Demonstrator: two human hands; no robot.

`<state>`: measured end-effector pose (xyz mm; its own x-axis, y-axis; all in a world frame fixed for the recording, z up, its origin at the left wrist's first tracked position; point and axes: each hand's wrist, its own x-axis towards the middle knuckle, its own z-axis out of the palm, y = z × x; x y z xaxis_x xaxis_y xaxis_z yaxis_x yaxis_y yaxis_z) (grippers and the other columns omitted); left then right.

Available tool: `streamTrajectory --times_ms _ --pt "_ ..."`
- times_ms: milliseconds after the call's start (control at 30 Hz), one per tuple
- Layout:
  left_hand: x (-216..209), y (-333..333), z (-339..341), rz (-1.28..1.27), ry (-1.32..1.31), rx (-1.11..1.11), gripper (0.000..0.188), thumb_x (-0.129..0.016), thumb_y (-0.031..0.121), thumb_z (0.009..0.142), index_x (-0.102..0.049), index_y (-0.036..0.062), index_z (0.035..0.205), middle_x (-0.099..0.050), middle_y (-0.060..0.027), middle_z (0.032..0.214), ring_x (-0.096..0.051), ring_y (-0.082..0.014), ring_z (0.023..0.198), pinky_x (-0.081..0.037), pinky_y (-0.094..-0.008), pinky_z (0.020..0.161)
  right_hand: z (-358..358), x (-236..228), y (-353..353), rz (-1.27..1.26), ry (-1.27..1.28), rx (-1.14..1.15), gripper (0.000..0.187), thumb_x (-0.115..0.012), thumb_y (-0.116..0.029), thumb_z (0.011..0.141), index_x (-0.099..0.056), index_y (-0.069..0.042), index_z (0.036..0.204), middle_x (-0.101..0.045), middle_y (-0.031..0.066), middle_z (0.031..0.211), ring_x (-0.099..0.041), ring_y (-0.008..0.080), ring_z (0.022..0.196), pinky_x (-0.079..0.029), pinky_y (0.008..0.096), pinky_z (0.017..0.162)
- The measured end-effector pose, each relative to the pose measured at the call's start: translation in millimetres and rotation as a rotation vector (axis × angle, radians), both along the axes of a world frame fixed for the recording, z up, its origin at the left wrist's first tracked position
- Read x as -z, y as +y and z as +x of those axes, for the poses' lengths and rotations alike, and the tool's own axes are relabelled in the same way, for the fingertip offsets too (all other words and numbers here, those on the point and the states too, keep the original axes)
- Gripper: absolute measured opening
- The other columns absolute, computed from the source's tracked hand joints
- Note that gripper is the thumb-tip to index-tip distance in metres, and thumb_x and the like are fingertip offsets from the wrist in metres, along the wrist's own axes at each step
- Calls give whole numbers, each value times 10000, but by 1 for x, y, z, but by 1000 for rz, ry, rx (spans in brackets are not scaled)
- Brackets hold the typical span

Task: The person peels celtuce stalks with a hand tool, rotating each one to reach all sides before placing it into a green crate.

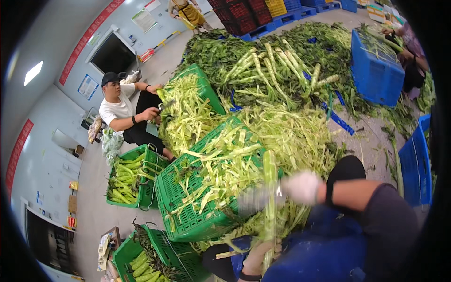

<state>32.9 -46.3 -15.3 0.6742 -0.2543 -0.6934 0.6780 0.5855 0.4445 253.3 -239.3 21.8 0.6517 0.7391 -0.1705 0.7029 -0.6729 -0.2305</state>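
My left hand (257,257), in a pale glove, is closed round the lower end of a long green celtuce stalk (270,171). The stalk stands nearly upright before me, its top against the peelings. White-gloved and smeared by motion, my right hand (303,188) grips a peeling tool (263,199) laid across the stalk's middle. That tool is a grey blur, so its exact shape is hidden. Behind the stalk, an upturned green crate (176,190) carries pale peelings (225,167) on its top. A blue apron (319,249) covers my lap.
More peelings (296,127) heap beyond the crate, with unpeeled celtuce (263,66) on a leafy pile. Green crates of peeled stems (126,181) (143,268) stand left. A person (127,103) peels opposite. Blue crates (378,70) (418,160) are at right.
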Motion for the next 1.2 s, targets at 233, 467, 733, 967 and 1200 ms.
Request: streamTrajectory --times_ms 233,467,733,967,1200 --pt "-12 7 0 20 39 -203 457 -565 291 933 -526 -67 1213 -590 -134 1004 -561 -164 767 -471 -270 627 33 -26 -7 52 167 300 236 -581 -199 840 -688 -103 1027 -729 155 890 -724 317 812 -574 467 691" --pt "55 33 -12 -910 28 -161 519 -622 405 877 -505 -20 1152 -488 -63 798 -468 -121 670 -393 -203 489 60 7 -5 3 101 396 261 -596 -152 833 -692 -83 1066 -725 165 820 -728 309 761 -590 431 680" --pt "23 23 -11 -593 50 -277 543 -644 346 869 -470 -29 1222 -504 -71 870 -482 -133 714 -433 -215 538 -15 -28 10 -50 280 -142 299 -566 -154 835 -668 -157 1117 -729 144 959 -718 342 832 -582 450 719" --pt "-20 12 7 -251 9 -273 528 -591 295 906 -451 3 1322 -549 -95 940 -507 -145 729 -446 -240 552 81 -3 8 -132 71 271 308 -560 -112 834 -672 -79 1119 -725 179 955 -715 371 850 -575 465 751" --pt "-40 14 1 245 -156 57 500 -577 100 877 -444 -33 1340 -577 -114 873 -563 -180 731 -481 -320 617 103 35 -16 -67 132 449 210 -609 -158 830 -740 -21 920 -732 192 901 -725 344 826 -576 451 685"
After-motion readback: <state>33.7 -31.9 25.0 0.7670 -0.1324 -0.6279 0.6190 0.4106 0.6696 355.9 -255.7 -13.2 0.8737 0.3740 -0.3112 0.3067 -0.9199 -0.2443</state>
